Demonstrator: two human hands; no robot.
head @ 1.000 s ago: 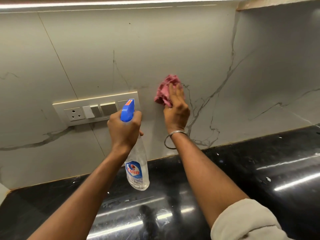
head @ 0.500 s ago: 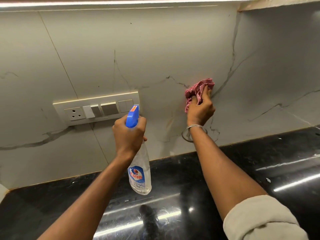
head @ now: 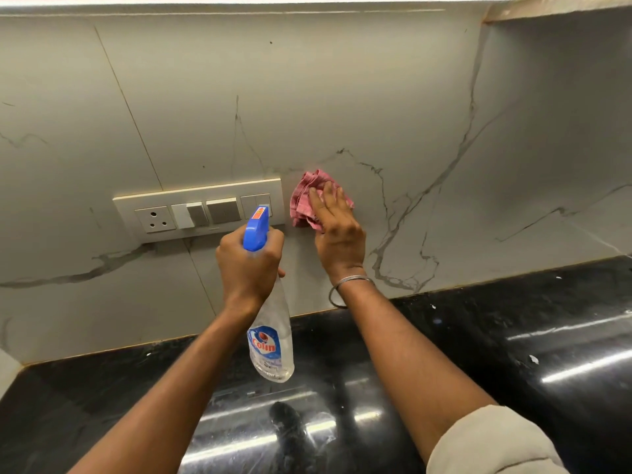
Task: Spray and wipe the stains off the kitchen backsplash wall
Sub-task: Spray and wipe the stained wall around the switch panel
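The backsplash wall [head: 342, 97] is pale marble-look tile with grey veins. My right hand [head: 337, 230] presses a crumpled pink cloth [head: 307, 200] flat against the wall, fingers straight, just right of the switch plate. My left hand [head: 249, 265] grips the neck of a clear spray bottle [head: 270, 343] with a blue trigger head [head: 256, 230]. The nozzle points at the wall, and the bottle hangs over the counter's back edge.
A cream switch plate [head: 164, 213] with a socket and several switches sits on the wall left of the cloth. A glossy black counter [head: 513, 336] runs below. A light strip [head: 239, 0] lines the top. The wall turns a corner at right.
My right hand swept the cloth right along the wall and then back left, now next to the switch plate. My left hand with the bottle stayed nearly still.
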